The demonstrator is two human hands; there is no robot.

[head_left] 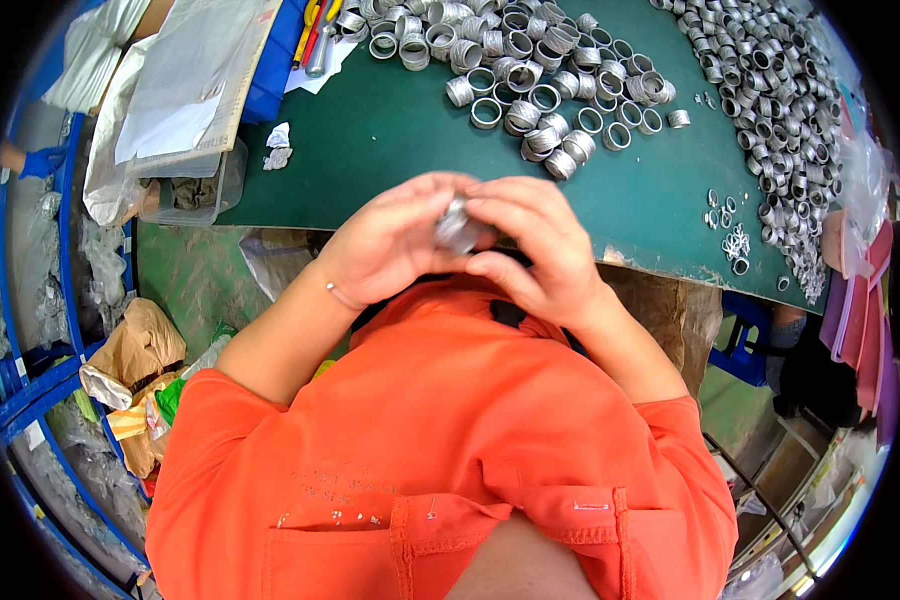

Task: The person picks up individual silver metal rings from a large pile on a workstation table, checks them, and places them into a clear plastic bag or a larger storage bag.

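Note:
Close to my chest, just off the table's near edge, both hands meet around a small silvery metal ring (457,228), blurred by motion. My left hand (388,232) curls about its left side, fingers partly hidden. The fingers and thumb of my right hand (538,235) close on it from the right. Beyond my hands, a heap of similar metal rings (560,85) spreads over the green tabletop (370,140). Several of the nearer ones lie singly or in short clusters.
A larger mass of rings (770,130) covers the table's right side, with small thin rings (736,245) nearby. At the left stand a blue bin (273,85), a clear plastic box (232,180) and a blue rack (65,240). A blue stool (738,340) is at the right.

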